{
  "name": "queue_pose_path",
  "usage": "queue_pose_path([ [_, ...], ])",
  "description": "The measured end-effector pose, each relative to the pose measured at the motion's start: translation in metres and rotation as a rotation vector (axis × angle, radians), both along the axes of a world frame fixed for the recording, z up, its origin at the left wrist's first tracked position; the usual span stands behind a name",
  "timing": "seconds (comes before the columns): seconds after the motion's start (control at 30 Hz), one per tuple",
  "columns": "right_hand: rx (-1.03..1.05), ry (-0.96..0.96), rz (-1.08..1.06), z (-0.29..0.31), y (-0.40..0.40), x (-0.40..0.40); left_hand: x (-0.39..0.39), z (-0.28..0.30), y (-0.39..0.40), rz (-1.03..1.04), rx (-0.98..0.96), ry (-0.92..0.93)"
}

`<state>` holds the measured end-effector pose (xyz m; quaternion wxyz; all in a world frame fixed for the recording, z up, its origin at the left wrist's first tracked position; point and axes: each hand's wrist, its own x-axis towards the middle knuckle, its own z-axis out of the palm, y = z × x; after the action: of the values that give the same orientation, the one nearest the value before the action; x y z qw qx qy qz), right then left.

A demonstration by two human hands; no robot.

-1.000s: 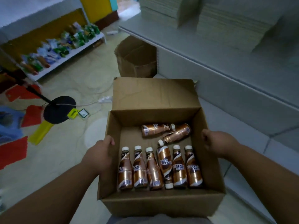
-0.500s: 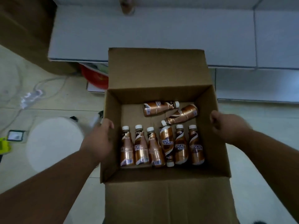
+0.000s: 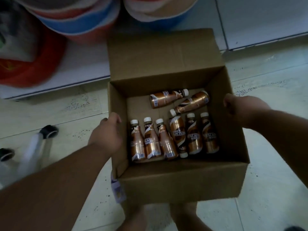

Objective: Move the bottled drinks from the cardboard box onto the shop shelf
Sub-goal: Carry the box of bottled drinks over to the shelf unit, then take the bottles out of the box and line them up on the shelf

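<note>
An open cardboard box (image 3: 183, 180) is low over the tiled floor, its far flap (image 3: 163, 55) folded back. Several copper-brown bottled drinks with white caps lie inside: a row (image 3: 173, 139) along the near side and two loose bottles (image 3: 168, 98) at the far side. My left hand (image 3: 106, 135) grips the box's left wall. My right hand (image 3: 241, 109) grips the right wall. A white shop shelf (image 3: 266, 22) runs along the top, just beyond the box.
Stacked red, blue and orange plastic basins (image 3: 75, 19) sit on the low shelf at top left. A clear bottle with a dark cap (image 3: 40, 140) lies on the floor at left. My bare feet (image 3: 183, 217) show under the box.
The view has swung down and toward the low shelf. The box, still held in both hands, has come lower, close to the floor by the shelf's edge. The bottles have not shifted.
</note>
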<state>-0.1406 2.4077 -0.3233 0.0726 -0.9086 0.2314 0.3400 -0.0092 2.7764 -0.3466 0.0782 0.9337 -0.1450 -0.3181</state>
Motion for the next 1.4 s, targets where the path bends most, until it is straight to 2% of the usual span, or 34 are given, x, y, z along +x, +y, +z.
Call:
queue_pose_path([
  [0.13, -0.028, -0.082, -0.023, -0.04, -0.01, 0.006, 0.013, -0.033, -0.016, -0.029, 0.061, -0.028],
  [0.23, -0.051, -0.042, -0.049, -0.028, -0.007, 0.016, 0.026, -0.021, -0.027, -0.073, 0.175, 0.045],
  [0.37, 0.056, 0.016, -0.157, 0.032, 0.018, 0.02, 0.036, 0.055, -0.053, -0.189, 0.339, 0.185],
  [0.53, 0.268, -0.024, -0.177, 0.124, 0.068, 0.026, 0.016, 0.179, -0.092, -0.215, 0.212, 0.276],
  [0.6, 0.311, -0.029, -0.228, 0.144, 0.08, 0.027, 0.011, 0.205, -0.102, -0.227, 0.195, 0.283],
  [0.7, 0.349, -0.017, -0.318, 0.154, 0.092, 0.033, 0.013, 0.216, -0.111, -0.273, 0.199, 0.299],
  [0.8, 0.348, -0.042, -0.436, 0.14, 0.098, 0.043, 0.03, 0.198, -0.123, -0.326, 0.173, 0.383],
  [0.93, 0.348, -0.046, -0.643, 0.088, 0.114, 0.058, 0.064, 0.14, -0.14, -0.471, 0.192, 0.437],
  [1.07, 0.329, -0.073, -0.872, 0.017, 0.132, 0.068, 0.093, 0.071, -0.158, -0.601, 0.185, 0.413],
  [1.17, 0.286, -0.103, -1.0, -0.042, 0.146, 0.075, 0.105, 0.018, -0.171, -0.743, 0.173, 0.314],
  [1.33, 0.137, -0.246, -0.849, -0.112, 0.146, 0.096, 0.11, -0.069, -0.185, -1.016, 0.032, 0.063],
  [1.4, 0.086, -0.227, -0.803, -0.13, 0.139, 0.101, 0.106, -0.095, -0.191, -1.115, 0.015, -0.025],
])
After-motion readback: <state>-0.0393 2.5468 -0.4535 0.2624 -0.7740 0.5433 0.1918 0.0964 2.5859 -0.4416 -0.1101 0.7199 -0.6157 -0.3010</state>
